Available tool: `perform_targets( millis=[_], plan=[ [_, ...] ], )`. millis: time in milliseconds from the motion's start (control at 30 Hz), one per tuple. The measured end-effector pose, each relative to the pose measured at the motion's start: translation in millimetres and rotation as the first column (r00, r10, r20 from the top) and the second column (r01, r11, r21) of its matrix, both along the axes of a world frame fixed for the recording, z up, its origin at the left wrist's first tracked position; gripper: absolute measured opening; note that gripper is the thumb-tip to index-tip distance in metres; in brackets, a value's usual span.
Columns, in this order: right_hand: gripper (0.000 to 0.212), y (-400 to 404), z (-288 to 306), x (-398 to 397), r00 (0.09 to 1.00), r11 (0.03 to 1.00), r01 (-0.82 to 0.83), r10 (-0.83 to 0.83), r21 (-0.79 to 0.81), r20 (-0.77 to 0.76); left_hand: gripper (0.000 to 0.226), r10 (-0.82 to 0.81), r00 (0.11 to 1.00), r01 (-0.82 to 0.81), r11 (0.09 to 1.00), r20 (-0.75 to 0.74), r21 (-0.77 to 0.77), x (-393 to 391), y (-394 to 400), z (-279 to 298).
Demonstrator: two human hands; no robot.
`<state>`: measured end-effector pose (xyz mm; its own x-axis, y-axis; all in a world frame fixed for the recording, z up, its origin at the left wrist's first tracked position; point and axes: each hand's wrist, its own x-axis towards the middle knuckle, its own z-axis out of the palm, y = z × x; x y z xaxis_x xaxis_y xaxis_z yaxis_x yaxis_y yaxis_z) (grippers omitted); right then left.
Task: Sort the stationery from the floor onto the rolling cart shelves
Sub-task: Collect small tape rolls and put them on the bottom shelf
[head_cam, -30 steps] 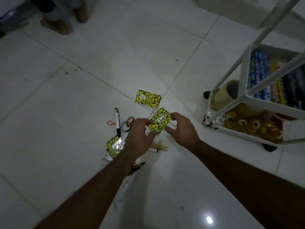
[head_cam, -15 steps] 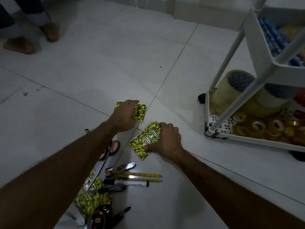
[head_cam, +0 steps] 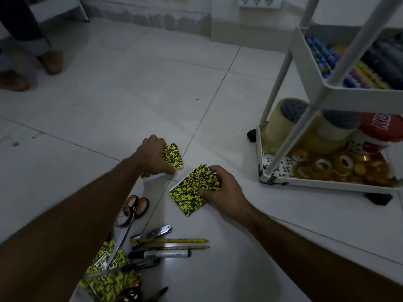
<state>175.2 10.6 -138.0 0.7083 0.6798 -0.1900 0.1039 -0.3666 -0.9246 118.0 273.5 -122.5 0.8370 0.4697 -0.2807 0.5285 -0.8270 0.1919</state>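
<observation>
My left hand grips a yellow-and-black speckled notepad tilted up off the floor tiles. My right hand holds a second speckled notepad by its right edge, just above the floor. More stationery lies near me: orange-handled scissors, two yellow pencils, a black-and-white marker, a metal clip and another speckled notepad. The white rolling cart stands at the right, its bottom shelf holding tape rolls.
The cart's upper shelf holds blue, pink, yellow and dark pens or markers. A black cart wheel sits at its near-left corner. Another person's feet are at the far left. A wall with sockets runs along the back.
My left hand has closed round the far notepad and tipped it up off the floor. My right hand keeps its notepad. The view has moved closer to the cart.
</observation>
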Motion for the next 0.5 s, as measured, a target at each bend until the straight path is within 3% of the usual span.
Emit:
perform_targets(
  millis=[100,233,300,400,500],
  plan=[
    [0.046,0,6,3,0.997,0.996,0.029,-0.023,0.086,-0.076,0.080,-0.020,0.996,0.023,0.999,0.086,-0.037,-7,1,-2],
    [0.053,2,11,7,0.993,0.991,0.039,-0.024,0.126,-0.116,0.065,-0.006,0.990,0.022,0.994,0.142,-0.110,-13,-9,8],
    [0.056,2,17,5,0.985,0.989,0.049,-0.025,0.138,-0.170,0.050,0.063,0.981,-0.014,0.967,0.183,-0.255,-16,-15,14],
    [0.053,-2,41,-3,0.945,0.979,0.131,-0.075,0.157,-0.318,0.024,0.245,0.948,-0.081,0.802,0.202,-0.592,-28,-37,36],
    [0.052,-14,87,-17,0.902,0.970,0.195,-0.120,0.144,-0.414,0.018,0.384,0.915,-0.161,0.626,0.122,-0.763,-49,-71,76]
  ],
)
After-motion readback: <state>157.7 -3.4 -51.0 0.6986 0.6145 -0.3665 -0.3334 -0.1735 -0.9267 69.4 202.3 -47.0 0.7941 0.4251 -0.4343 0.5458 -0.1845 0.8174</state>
